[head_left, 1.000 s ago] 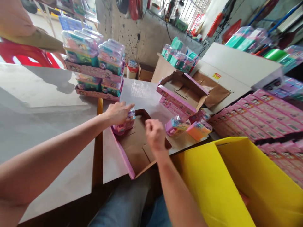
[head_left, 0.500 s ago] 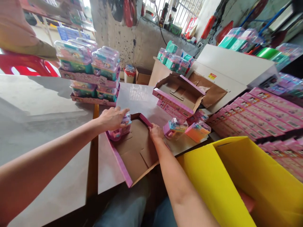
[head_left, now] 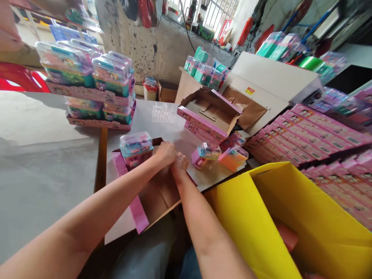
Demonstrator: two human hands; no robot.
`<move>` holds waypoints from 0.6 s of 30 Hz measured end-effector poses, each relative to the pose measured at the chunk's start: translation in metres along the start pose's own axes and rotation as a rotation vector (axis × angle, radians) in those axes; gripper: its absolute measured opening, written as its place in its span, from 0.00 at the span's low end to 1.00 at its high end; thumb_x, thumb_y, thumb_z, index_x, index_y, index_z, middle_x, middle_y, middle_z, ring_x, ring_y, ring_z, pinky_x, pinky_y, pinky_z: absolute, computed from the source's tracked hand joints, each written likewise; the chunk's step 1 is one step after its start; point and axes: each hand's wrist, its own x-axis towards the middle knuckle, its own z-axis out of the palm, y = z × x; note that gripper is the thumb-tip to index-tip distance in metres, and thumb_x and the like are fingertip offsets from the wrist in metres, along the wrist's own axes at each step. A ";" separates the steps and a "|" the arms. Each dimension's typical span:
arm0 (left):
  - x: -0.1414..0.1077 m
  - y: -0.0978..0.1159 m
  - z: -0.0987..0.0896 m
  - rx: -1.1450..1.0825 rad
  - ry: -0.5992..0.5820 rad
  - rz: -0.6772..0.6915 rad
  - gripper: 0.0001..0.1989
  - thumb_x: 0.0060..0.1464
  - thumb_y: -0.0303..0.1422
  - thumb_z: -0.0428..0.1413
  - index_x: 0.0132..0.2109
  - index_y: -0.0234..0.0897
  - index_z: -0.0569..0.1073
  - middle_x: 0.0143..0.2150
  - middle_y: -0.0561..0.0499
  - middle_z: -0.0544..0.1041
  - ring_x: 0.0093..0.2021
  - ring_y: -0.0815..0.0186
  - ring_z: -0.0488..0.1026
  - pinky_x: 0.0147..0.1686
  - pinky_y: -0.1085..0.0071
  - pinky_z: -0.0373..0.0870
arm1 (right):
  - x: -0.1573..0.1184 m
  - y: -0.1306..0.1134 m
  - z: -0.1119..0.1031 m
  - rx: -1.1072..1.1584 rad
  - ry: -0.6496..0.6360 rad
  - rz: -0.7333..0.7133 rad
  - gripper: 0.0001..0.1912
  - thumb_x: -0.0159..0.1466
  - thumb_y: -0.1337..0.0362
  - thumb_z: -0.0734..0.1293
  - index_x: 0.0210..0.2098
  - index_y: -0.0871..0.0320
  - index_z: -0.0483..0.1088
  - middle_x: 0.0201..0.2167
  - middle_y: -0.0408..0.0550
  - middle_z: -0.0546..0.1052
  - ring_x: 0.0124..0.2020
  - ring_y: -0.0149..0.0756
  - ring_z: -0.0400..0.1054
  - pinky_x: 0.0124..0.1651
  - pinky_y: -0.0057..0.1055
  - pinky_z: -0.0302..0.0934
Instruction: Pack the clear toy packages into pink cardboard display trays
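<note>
A shallow pink cardboard tray [head_left: 138,215] with a brown inside lies on the table edge before me. In its far left corner stands a clear-lidded box [head_left: 136,149] with blue and purple parts. My left hand [head_left: 166,152] is closed at the tray's far right corner, and my right hand [head_left: 179,162] is closed right beside it on the right wall. What the fingers grip there is too small to make out. To the right of my hands, a purple box [head_left: 205,155] and an orange box [head_left: 233,157] sit on the table.
Stacked filled trays [head_left: 100,95] stand at the back left. Empty pink trays [head_left: 209,114] lie beyond my hands. A yellow bin [head_left: 241,217] is at the right, below rows of pink cartons [head_left: 322,131]. A person's arm [head_left: 14,42] shows at the upper left.
My left hand has let go of the clear-lidded box and moved right, to the tray's far right corner beside my right hand. The view has turned slightly right.
</note>
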 end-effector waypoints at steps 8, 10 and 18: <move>-0.001 -0.032 0.039 0.050 0.103 -0.207 0.29 0.65 0.42 0.45 0.60 0.20 0.68 0.59 0.23 0.68 0.61 0.40 0.64 0.56 0.54 0.64 | -0.017 -0.016 -0.007 0.043 -0.061 0.050 0.20 0.74 0.70 0.52 0.50 0.60 0.74 0.48 0.60 0.78 0.50 0.46 0.76 0.48 0.37 0.69; 0.000 -0.032 0.042 0.021 0.101 -0.224 0.31 0.65 0.48 0.43 0.56 0.23 0.72 0.57 0.25 0.70 0.61 0.39 0.65 0.57 0.53 0.63 | -0.021 -0.020 -0.008 0.054 -0.076 0.054 0.20 0.73 0.72 0.52 0.51 0.61 0.74 0.47 0.61 0.78 0.50 0.46 0.76 0.48 0.37 0.69; 0.001 -0.020 0.069 -0.172 0.127 -0.283 0.24 0.62 0.43 0.49 0.56 0.32 0.75 0.57 0.35 0.72 0.56 0.54 0.72 0.52 0.67 0.69 | -0.055 0.011 -0.023 0.118 -0.163 -0.069 0.13 0.71 0.65 0.61 0.50 0.58 0.75 0.43 0.55 0.80 0.45 0.43 0.76 0.48 0.36 0.69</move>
